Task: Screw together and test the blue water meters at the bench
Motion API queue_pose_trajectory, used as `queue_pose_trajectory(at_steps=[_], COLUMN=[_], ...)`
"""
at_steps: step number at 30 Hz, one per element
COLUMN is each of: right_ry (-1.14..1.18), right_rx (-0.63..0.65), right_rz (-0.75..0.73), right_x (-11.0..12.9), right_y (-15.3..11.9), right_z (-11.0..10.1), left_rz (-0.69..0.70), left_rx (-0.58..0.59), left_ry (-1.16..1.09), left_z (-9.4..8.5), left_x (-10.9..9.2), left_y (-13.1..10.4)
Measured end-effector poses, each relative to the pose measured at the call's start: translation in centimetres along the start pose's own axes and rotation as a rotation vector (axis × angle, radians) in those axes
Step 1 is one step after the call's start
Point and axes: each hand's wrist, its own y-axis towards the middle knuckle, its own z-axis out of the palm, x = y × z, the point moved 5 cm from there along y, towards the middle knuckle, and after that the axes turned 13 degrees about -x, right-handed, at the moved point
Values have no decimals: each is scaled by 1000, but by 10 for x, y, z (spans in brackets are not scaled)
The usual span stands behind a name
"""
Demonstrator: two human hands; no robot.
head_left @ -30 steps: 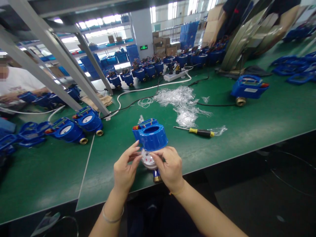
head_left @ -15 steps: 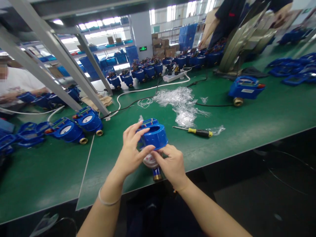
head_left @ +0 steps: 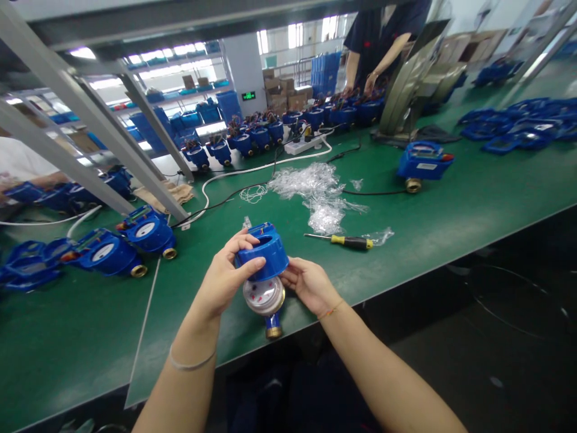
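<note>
My left hand [head_left: 232, 270] grips a blue plastic meter housing [head_left: 273, 258], thumb on its front and fingers over its round opening. The housing is held just above a water meter [head_left: 264, 294] that has a clear round dial with red marks and a brass threaded end [head_left: 273, 328]. My right hand [head_left: 311, 285] is at the housing's lower right side, its thumb against the edge and its fingers curled underneath, their tips partly hidden. To the right, a screwdriver [head_left: 351, 242] with a yellow and black handle lies on the green bench [head_left: 406, 222].
Crumpled clear plastic bags [head_left: 311, 186] lie beyond my hands. Finished-looking blue meters [head_left: 146, 231] stand left, another blue meter [head_left: 424, 162] right. Cables and a power strip [head_left: 303, 144] cross the bench. Metal posts [head_left: 85, 120] rise at left. Another person's hands [head_left: 360, 87] are at the back.
The housing is lifted off the dial, more of which now shows. My right hand has moved from the housing's front to its right side. The view has shifted slightly rightward.
</note>
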Motion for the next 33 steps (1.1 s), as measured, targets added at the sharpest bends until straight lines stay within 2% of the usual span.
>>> queue_pose_trajectory(at_steps=[4,8,10,12,15,17,18,19,20,22,23,26,29,33], right_ry=[80,116,103,83,87,-35,-394,-812,-1163,-1532,-1618,-1789,-1903,-1973], right_rx=[-69,-144,-169,-216,-332,-407,-477,-532,-525,-436,-375,-257,-223,-180], right_rz=[67,-9,-94,-232,-533,-784,-1028,-1156,-1180,-1107,-1045,-906,-804,-706], right_x=[4,0,-1,8,50,93,117,133,142,147,144,124,106,112], right_y=[7,11,10,9,13,21,23,31,44,70,80,97,99,96], right_z=[-15,-22,-22,-25,-37,-44,-41,-36,-31,-30,-30,-34,-39,-39], left_rz=[80,151,163,185,249,292,312,332,354,400,417,430,420,334], left_rx=[79,87,57,24,11,6,-2,-13,-25,-47,-60,-93,-131,-299], left_ry=[2,8,3,25,134,214,246,274,298,333,345,356,324,280], left_z=[1,1,-1,-4,-6,-6,-5,-4,-3,1,2,6,10,15], left_x=[-6,-3,3,8,9,6,4,2,1,0,1,10,21,31], left_y=[-3,-8,-13,-18,-26,-32,-34,-37,-41,-48,-52,-64,-75,-88])
